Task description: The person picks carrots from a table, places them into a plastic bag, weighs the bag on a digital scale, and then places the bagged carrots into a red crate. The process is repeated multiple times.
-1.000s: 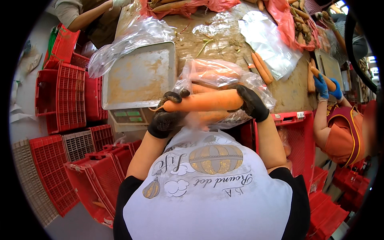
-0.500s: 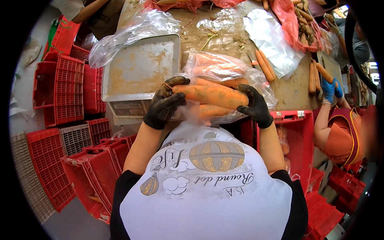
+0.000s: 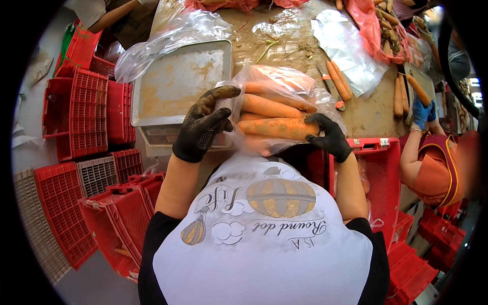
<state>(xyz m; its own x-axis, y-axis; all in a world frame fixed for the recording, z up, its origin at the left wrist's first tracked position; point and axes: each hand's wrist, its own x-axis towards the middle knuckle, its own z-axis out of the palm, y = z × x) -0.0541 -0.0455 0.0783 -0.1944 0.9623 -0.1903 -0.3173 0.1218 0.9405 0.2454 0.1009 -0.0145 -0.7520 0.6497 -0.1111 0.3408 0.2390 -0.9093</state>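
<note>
A clear plastic bag [image 3: 277, 81] with several orange carrots [image 3: 269, 108] in it is held in front of my chest, over the table's near edge. My left hand [image 3: 203, 126], in a dirty black glove, grips the bag's left side at its mouth. My right hand [image 3: 329, 136], also in a black glove, grips the right end of the lowest carrot [image 3: 274, 128] through the plastic. The carrots lie crosswise, stacked on each other.
A weighing scale with a metal tray [image 3: 178, 84] stands left of the bag. Loose carrots [image 3: 338, 81], a knife and clear bags lie on the dirty table [image 3: 373, 114]. Red crates [image 3: 81, 114] are stacked at left and below. A person in blue gloves [image 3: 422, 113] works at right.
The bag of carrots has moved slightly down and toward me. My left hand shifted from the carrot's end to the bag's left edge; my right hand slid lower on the bag.
</note>
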